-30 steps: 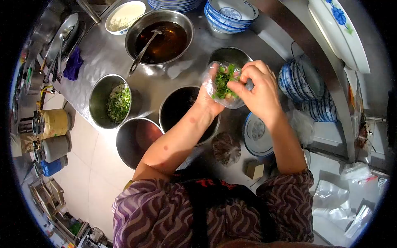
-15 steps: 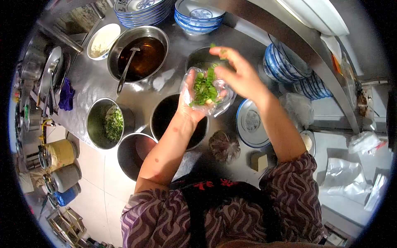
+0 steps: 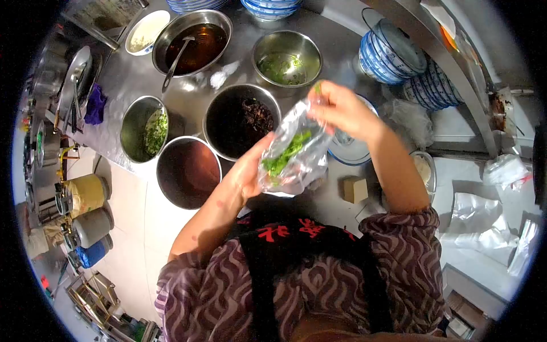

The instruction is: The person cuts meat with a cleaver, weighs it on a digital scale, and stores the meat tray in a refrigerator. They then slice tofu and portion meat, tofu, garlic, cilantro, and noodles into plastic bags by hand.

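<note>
A clear plastic bag (image 3: 293,171) with chopped green herbs (image 3: 288,154) inside is held up before me. My left hand (image 3: 250,171) is closed around the bag's lower left side. At the bag's top edge, my right hand (image 3: 345,111) pinches the plastic, and a bit of green leaf shows at its fingertips. Beyond the hands stands a steel bowl (image 3: 288,57) with some greens in the bottom. A deep pot (image 3: 242,122) of dark shredded food is just left of the bag. Behind my right hand, a blue-rimmed plate (image 3: 356,155) is partly hidden.
Left of the hands are a pot of chopped greens (image 3: 149,131), a pot with reddish contents (image 3: 188,174) and a bowl of dark liquid with a ladle (image 3: 181,54). Blue-and-white bowls (image 3: 384,57) are stacked at right. A small pale block (image 3: 355,190) sits near the front edge.
My right hand has come down from above the open bag to grip its top edge. The bag has moved closer to my body, and the steel bowl of greens now shows fully.
</note>
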`<state>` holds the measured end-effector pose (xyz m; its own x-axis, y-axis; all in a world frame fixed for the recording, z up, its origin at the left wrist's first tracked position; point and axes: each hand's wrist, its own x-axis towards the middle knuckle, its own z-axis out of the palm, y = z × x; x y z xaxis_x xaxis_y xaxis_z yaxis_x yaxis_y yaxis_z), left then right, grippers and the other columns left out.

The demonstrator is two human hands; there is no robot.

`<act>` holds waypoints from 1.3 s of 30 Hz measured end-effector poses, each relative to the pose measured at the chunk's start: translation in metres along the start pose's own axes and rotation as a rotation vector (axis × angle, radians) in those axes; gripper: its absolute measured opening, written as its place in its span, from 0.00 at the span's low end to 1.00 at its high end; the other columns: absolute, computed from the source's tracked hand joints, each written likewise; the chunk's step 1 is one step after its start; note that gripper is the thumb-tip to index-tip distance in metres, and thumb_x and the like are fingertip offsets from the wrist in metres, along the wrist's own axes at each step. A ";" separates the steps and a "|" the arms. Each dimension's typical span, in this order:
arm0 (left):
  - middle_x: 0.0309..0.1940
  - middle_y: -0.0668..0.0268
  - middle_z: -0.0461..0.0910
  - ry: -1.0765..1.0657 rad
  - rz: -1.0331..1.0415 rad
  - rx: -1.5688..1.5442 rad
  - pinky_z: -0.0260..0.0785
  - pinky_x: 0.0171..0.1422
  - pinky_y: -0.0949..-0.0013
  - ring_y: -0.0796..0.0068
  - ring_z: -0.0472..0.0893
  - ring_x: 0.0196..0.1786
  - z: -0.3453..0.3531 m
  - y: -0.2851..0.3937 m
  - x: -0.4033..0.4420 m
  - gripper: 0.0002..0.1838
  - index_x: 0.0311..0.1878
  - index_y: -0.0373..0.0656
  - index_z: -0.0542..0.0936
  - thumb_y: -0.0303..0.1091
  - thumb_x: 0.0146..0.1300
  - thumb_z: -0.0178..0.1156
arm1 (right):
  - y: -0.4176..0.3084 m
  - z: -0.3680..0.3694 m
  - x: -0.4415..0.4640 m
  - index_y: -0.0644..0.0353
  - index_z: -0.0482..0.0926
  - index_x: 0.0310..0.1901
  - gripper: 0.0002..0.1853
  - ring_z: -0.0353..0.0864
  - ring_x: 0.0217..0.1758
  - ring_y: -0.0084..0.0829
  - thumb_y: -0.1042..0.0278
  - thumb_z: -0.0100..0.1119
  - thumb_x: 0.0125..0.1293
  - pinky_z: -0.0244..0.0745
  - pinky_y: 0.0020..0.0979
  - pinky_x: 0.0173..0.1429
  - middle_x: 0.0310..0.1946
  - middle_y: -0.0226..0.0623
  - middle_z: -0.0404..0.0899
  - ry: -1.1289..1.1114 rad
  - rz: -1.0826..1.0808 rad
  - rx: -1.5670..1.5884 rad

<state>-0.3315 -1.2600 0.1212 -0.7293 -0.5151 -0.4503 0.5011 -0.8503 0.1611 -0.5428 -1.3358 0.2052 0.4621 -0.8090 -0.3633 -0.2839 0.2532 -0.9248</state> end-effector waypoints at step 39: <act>0.43 0.52 0.73 0.729 0.296 1.046 0.74 0.41 0.67 0.65 0.78 0.40 -0.096 -0.087 -0.078 0.37 0.60 0.34 0.60 0.32 0.49 0.68 | 0.108 -0.058 0.226 0.62 0.78 0.40 0.11 0.80 0.40 0.35 0.77 0.57 0.53 0.76 0.33 0.43 0.35 0.43 0.80 -0.026 -0.048 -1.083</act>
<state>-0.2730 -1.1355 0.0583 -0.0711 -0.7998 -0.5960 -0.2392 -0.5664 0.7886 -0.5174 -1.5224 0.0297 0.5062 -0.7910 -0.3436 -0.8504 -0.3915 -0.3515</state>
